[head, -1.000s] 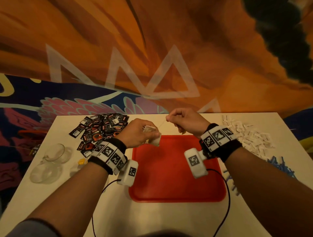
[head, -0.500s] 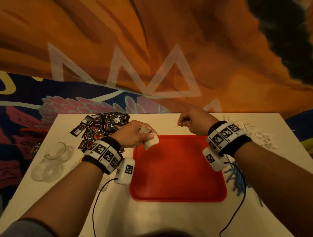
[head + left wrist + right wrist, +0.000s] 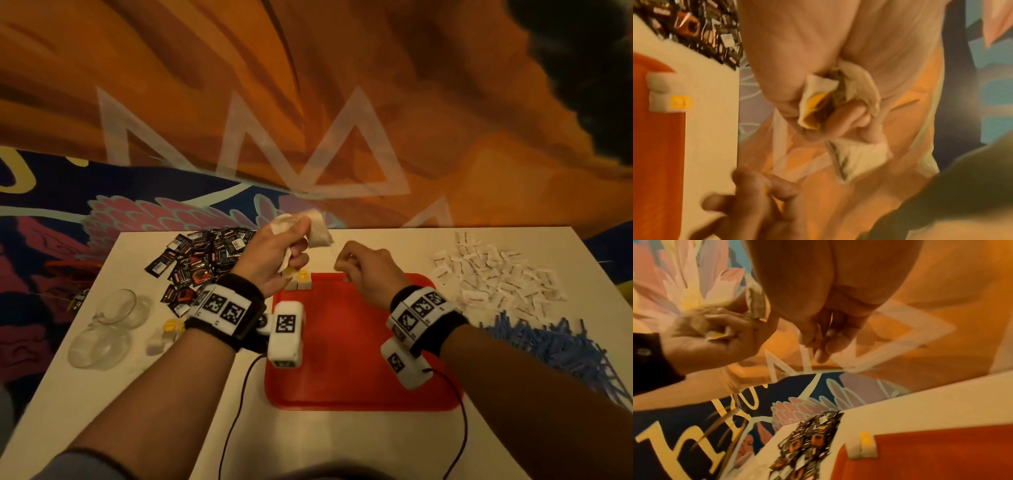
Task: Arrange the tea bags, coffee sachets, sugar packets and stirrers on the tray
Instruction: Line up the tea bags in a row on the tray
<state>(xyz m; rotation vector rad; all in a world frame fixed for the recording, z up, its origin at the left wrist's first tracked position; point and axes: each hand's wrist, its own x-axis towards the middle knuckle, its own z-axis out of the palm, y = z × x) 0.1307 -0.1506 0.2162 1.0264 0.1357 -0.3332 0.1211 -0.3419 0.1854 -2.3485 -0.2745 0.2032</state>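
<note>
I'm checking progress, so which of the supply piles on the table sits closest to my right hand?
The white sugar packets, heaped at the table's far right just beyond your right hand. The blue stirrers lie nearer you beside the forearm; the dark coffee sachets are across the tray.

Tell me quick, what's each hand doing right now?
Left hand: raised, fingers curled round a bunch of tea bags.
Right hand: fingers curled, seemingly pinching a thin tea bag string; the string itself is hard to make out.
</note>
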